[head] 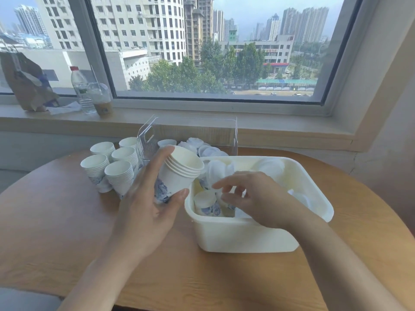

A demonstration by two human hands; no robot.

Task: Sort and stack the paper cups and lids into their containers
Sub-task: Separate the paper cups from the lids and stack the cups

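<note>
**Paper cups held over a wooden table beside a white tub**

Paper cups, several nested into one short stack, were white with a smooth matt surface and a blue flower print low on the side. Their rolled rims formed close rings at the top, and the stack was tilted with its mouth toward the window. The left hand grasped this stack, thumb along the near side and fingers curled round the far side, above the table and just left of the tub.

The right hand reached into a white plastic tub, fingers loosely bent and spread above the cups lying there; whether they touched anything could not be told. The tub was rectangular with rounded corners and a thick rolled rim. Inside lay more printed cups on their sides and round white lids.

Behind the left hand stood five taller stacks of cups, upright and close together. Beside them stood a clear plastic box with a cut-out handle, and loose white lids lay in it. The table was round-edged, light wood with visible grain.
</note>
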